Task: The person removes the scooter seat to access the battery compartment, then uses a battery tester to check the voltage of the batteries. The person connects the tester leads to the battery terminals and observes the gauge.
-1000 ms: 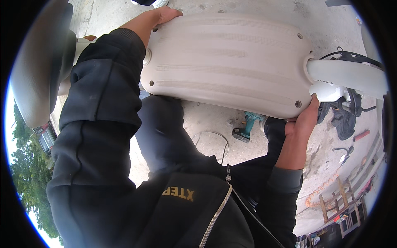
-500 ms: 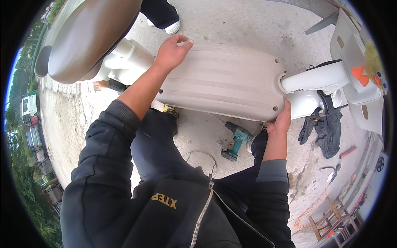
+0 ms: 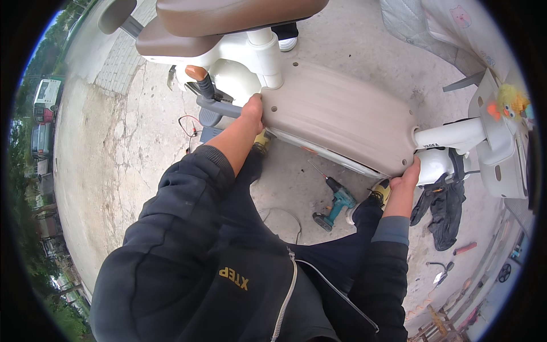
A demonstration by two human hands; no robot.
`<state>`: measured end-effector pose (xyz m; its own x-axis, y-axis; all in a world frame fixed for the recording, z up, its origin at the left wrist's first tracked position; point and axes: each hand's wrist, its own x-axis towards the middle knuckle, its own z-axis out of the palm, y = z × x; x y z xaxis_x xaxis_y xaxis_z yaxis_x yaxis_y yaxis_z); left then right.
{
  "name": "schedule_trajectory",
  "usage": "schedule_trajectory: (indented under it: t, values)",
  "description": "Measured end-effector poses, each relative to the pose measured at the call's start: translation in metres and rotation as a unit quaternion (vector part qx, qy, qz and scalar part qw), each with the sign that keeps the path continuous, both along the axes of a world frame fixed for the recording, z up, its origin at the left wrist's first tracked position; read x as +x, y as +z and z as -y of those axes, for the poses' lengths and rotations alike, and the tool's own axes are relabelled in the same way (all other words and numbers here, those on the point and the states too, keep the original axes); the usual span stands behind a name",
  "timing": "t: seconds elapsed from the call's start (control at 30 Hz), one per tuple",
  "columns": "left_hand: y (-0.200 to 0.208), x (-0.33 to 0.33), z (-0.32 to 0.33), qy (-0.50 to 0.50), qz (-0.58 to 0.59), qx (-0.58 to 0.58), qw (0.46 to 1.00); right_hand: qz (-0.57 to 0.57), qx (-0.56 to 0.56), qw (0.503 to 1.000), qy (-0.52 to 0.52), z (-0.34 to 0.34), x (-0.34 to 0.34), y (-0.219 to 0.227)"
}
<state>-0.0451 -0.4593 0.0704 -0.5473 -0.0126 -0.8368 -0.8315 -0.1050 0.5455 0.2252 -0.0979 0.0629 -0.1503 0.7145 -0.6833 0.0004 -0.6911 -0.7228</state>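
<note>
A beige ribbed footboard panel spans the middle of a white electric scooter, with holes at its corners. At the panel's near corner on the seat side, my left hand is closed on the edge, its fingers partly hidden. My right hand grips the near right corner, thumb up along the side and other fingers out of sight beneath. Under the near edge a gap shows between panel and scooter body. A teal cordless drill lies on the ground between my feet.
Brown seats rise at the far left above the white rear body. Black gloves or cloth hang beside the front wheel cover at right. A red-handled piece and a cable lie on the concrete. Another person's shoe stands beyond the seat.
My left hand has come down from above the panel's far side to its near edge by the seat. My right hand stays at the near right corner. The view has shifted.
</note>
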Motion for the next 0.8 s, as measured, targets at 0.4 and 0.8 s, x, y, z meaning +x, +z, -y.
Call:
schedule_trajectory:
  t: [0.4, 0.8]
  values:
    - [0.007, -0.014, -0.019, 0.051, -0.144, -0.071, 0.986, -0.021, 0.019, 0.999, -0.025, 0.004, -0.019, 0.007]
    - [0.002, -0.014, -0.015, -0.006, -0.107, 0.091, 0.990, -0.112, 0.162, 0.975, -0.098, 0.029, -0.018, 0.134]
